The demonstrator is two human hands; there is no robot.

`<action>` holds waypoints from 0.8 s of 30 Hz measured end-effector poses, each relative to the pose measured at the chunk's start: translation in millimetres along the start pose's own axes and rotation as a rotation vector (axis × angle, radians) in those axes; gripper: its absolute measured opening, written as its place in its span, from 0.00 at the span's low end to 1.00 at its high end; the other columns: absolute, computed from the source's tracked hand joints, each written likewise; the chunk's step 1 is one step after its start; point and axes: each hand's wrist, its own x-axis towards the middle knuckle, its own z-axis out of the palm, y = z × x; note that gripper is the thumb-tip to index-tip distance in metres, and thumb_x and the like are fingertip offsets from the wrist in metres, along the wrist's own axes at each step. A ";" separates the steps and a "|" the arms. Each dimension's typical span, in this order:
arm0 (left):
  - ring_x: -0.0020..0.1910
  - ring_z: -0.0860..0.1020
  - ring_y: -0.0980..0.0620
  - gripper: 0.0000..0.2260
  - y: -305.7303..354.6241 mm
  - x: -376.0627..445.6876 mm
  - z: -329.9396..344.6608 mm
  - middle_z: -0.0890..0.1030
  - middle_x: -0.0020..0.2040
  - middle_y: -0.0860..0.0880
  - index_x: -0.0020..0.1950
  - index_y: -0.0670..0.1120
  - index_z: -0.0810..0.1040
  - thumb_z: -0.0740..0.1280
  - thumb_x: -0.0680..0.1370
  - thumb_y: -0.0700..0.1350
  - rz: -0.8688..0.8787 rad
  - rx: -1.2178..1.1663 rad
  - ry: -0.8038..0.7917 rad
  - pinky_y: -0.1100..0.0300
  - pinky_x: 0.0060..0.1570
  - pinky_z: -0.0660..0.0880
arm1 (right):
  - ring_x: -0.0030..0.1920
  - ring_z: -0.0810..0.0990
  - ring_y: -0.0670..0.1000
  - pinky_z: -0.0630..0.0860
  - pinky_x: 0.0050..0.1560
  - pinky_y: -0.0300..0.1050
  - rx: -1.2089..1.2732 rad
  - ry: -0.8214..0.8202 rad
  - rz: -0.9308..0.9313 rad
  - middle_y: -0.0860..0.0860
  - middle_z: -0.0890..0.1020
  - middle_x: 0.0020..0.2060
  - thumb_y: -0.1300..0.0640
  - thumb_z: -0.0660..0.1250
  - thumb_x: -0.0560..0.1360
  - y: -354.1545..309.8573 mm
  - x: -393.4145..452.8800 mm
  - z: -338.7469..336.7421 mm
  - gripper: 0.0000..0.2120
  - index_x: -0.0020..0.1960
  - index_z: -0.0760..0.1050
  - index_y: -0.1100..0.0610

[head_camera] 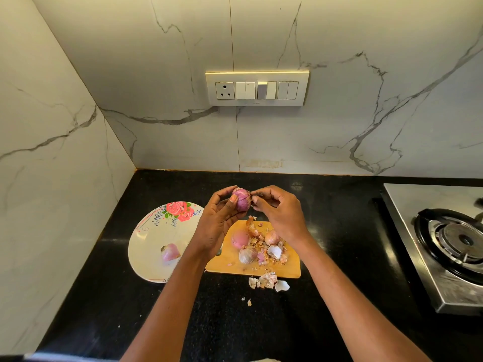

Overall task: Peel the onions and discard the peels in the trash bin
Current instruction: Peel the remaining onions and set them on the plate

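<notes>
My left hand (218,220) holds a purple onion (241,198) up above the counter, fingers curled round it. My right hand (279,207) pinches a strip of skin at the onion's right side. Below them lies a wooden cutting board (235,266) with three onions (247,254) and a heap of dry peels (264,246). More peels (268,280) lie on the black counter just in front of the board. A peeled onion (170,252) rests on a white flowered plate (149,239) to the left. No trash bin is in view.
A steel gas stove (444,246) with a black burner stands at the right. Marble walls close off the back and left, with a switch panel (257,88) on the back wall. The black counter (235,322) stretches toward me.
</notes>
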 end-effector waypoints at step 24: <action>0.62 0.82 0.46 0.21 -0.8 0.3 -0.5 0.80 0.65 0.44 0.71 0.48 0.72 0.67 0.77 0.48 0.015 0.038 -0.019 0.54 0.61 0.80 | 0.49 0.85 0.43 0.81 0.50 0.35 -0.051 0.012 -0.033 0.47 0.86 0.47 0.55 0.75 0.76 -3.7 -3.9 1.1 0.09 0.54 0.83 0.57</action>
